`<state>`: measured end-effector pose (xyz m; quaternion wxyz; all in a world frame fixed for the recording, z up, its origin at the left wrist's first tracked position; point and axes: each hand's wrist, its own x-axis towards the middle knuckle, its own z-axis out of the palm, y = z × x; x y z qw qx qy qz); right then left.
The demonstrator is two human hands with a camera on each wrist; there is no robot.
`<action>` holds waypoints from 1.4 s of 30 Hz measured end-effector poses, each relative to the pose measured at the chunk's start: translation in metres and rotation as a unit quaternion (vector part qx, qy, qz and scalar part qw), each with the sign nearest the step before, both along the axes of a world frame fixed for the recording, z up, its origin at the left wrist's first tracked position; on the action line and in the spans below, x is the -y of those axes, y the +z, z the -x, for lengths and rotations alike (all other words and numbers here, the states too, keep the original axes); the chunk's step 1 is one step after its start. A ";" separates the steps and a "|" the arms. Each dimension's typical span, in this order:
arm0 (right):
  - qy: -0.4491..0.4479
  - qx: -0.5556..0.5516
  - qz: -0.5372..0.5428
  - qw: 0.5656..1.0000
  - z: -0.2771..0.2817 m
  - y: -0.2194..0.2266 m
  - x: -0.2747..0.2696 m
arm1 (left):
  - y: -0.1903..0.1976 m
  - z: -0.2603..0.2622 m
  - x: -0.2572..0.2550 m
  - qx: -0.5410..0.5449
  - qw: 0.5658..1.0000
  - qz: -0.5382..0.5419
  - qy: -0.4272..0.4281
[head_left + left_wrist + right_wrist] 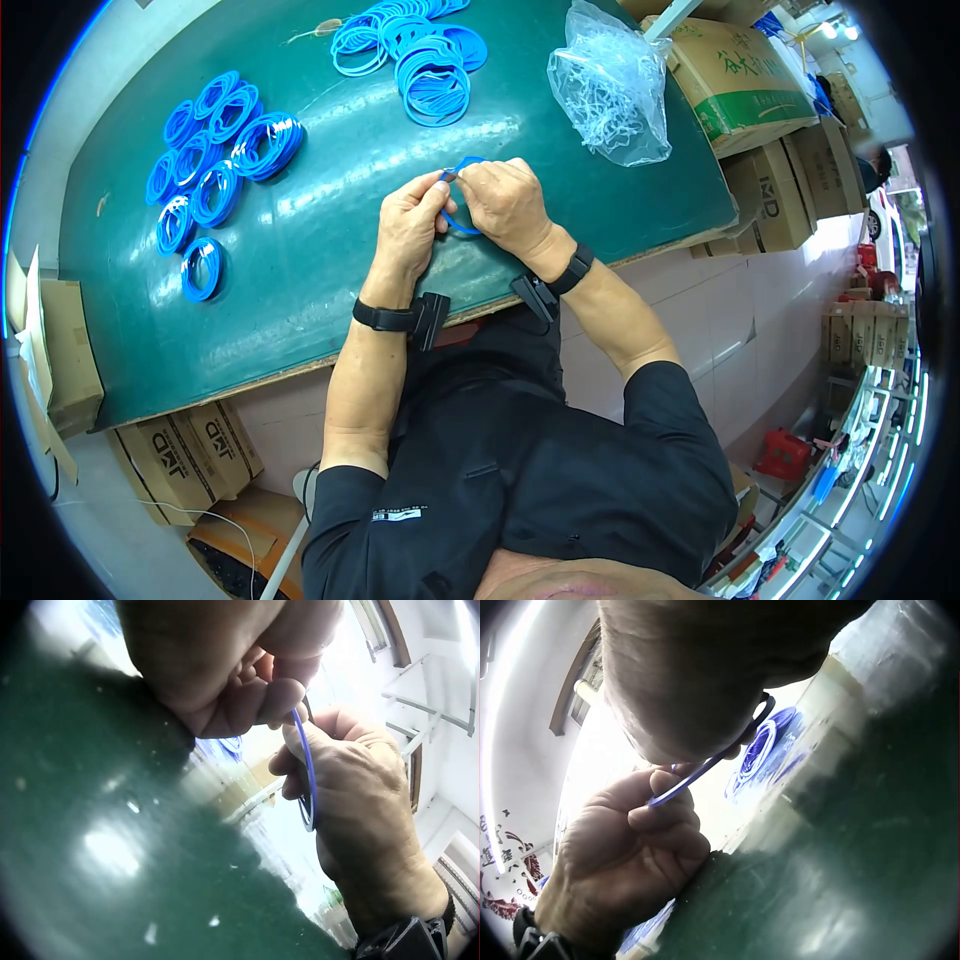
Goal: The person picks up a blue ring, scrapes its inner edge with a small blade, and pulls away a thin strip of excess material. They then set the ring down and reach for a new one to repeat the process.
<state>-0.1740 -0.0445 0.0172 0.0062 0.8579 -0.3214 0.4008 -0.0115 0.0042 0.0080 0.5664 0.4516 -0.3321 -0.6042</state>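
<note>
Both hands meet over the near part of the green table, at a thin blue ring (463,229). My left hand (408,222) pinches the ring's left side between thumb and fingers. My right hand (507,203) grips it from the other side, its fingers curled close to the left fingertips. In the left wrist view the ring (310,769) is seen nearly edge-on and runs down along the right hand (371,795). A small dark piece (452,175) shows between the fingertips; what it is I cannot tell. In the right wrist view, the left thumb and finger (656,817) pinch the ring.
Several bundles of blue rings (215,193) lie at the left of the green table (330,240). More rings (437,85) are heaped at the far side. A clear bag of pale scraps (615,95) sits at the far right, beside cardboard boxes (740,80).
</note>
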 end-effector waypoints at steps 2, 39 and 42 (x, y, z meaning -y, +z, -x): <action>-0.019 0.030 -0.009 0.999 -0.001 0.000 0.000 | 0.002 0.001 0.000 0.003 1.000 0.004 -0.003; -0.016 0.069 -0.049 0.996 -0.001 -0.001 0.001 | -0.005 0.001 0.002 0.052 0.999 0.013 -0.011; -0.017 0.051 -0.041 0.998 -0.001 0.001 0.001 | -0.006 0.001 0.002 0.074 0.997 0.023 -0.024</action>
